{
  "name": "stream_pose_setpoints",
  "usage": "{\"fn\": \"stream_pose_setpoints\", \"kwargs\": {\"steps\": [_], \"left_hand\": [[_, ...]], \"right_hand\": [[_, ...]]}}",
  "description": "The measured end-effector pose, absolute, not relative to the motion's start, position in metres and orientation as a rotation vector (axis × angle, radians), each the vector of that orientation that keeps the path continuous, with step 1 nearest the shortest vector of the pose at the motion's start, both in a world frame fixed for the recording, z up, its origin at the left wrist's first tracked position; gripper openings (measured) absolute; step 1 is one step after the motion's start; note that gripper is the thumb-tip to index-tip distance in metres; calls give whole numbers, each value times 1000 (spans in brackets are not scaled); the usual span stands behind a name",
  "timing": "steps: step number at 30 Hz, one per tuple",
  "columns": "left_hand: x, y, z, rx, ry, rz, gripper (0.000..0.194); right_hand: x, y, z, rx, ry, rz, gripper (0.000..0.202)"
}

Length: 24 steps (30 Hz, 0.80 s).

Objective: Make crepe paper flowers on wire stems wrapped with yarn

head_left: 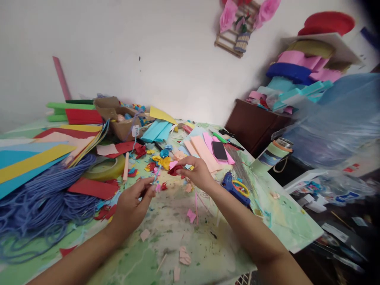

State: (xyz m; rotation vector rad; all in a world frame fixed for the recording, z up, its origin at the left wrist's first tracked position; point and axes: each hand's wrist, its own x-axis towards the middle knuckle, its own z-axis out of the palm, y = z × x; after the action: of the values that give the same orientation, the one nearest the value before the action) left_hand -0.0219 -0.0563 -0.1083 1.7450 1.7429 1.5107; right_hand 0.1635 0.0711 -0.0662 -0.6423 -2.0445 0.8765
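Between the thumb and fingers of my left hand [135, 202] is a thin light-blue stick [157, 174], pointing up and away from me. My right hand [197, 172] pinches a crumpled dark red piece of paper [175, 170], a little to the right of the stick and apart from it. Just beyond both hands lie crumpled yellow paper pieces [164, 162] and a blue paper piece [164, 153]. A small pink paper scrap [191, 215] rests on the table below my right hand.
Blue cord [44, 202], a tape roll [108, 168] and coloured sheets [32, 158] fill the left side. A cardboard box [124, 126] stands behind. On the right are a phone [219, 151], a blue glue gun [234, 190], yellow-handled scissors [241, 187] and a bottle [271, 156].
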Motion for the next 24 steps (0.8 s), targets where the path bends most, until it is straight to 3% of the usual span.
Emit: {"fn": "stream_pose_setpoints", "kwargs": {"steps": [4, 13, 24], "left_hand": [[-22, -57, -112, 1850, 1743, 1521, 25], [-19, -58, -108, 1923, 1799, 1446, 25], [-16, -59, -107, 1974, 1770, 1416, 26]], "right_hand": [[165, 60, -65, -528, -1824, 1067, 18], [160, 49, -57, -343, -1887, 1075, 16], [159, 51, -63, -416, -1841, 1127, 23]]}}
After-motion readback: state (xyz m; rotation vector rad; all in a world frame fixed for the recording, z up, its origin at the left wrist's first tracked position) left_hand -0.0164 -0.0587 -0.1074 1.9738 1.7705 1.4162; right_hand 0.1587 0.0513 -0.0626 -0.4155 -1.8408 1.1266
